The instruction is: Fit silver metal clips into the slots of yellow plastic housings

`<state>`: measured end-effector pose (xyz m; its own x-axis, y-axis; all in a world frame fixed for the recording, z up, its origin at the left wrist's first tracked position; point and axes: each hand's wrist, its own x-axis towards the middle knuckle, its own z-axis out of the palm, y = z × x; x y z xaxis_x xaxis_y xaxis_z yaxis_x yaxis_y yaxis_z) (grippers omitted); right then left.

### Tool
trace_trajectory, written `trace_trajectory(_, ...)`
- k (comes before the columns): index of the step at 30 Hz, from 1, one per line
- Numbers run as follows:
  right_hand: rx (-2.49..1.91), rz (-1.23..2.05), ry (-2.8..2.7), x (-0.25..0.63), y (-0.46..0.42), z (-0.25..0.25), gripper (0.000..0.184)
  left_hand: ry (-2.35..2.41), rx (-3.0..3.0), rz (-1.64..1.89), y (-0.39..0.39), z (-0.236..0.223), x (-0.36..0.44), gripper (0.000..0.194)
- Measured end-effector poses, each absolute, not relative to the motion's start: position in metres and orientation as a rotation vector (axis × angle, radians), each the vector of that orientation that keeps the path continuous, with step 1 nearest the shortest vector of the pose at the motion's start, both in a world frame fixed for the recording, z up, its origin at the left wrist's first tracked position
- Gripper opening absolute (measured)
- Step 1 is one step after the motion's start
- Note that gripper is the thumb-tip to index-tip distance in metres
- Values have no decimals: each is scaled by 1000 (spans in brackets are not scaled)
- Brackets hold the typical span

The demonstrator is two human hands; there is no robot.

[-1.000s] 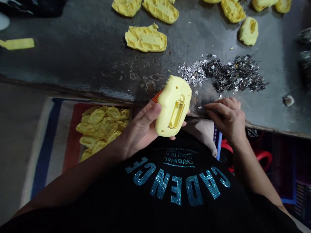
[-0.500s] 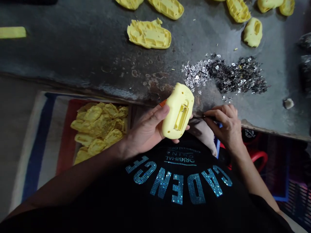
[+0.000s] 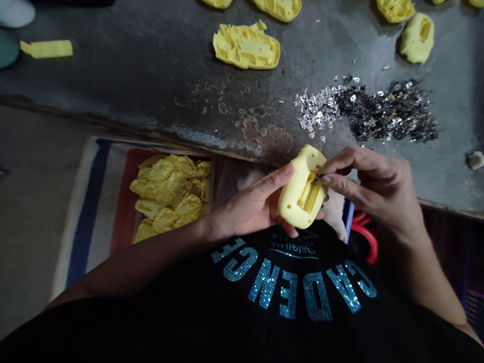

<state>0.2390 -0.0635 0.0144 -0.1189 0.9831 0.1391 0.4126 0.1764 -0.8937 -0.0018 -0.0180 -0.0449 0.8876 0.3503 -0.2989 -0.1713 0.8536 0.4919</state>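
As the right hand [image 3: 372,186] bends inward, fingers [image 3: 333,180] pinched

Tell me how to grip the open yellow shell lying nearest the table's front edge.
Come from above and pinch the shell across its narrow width, probably near the rounded end: it lies hollow side up, and its other end looks jagged.

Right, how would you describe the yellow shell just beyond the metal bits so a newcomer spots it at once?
On the grey bench, find the pile of small metal pieces toward the right. Just beyond it lies the yellow shell. Its smooth outside and oblong opening face up, while the neighbouring shell to its left shows a ribbed inside.
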Motion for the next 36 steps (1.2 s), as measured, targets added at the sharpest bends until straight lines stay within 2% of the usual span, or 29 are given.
trace_trajectory(4, -1389, 853, -1787, 242, -51, 22, 6, 407, 486, 276, -20, -42, -1, 77)
trace_trajectory(8, -1369, 845, -1885, 244, -46, 24, 2, 400, 485, 265, -20, -43, -1, 72)
trace_trajectory(15, -1393, 856, -1893, 245, -40, 30, 13, 396, 497, 279, -20, -44, -1, 69)
trace_trajectory(22, -1456, 735, -2004, 238, -37, 39, 11, 424, 565, 320, -21, -42, 1, 63)
trace_trajectory(28, -1420, 731, -1832, 237, -43, 28, 14, 436, 523, 331, -21, -41, 0, 63)
trace_trajectory(32, -1402, 704, -1714, 242, -52, 12, 9, 429, 471, 302, -20, -42, 1, 71)
trace_trajectory(36, -1391, 741, -1800, 247, -50, 5, 27, 461, 527, 378, -24, -43, 4, 73)
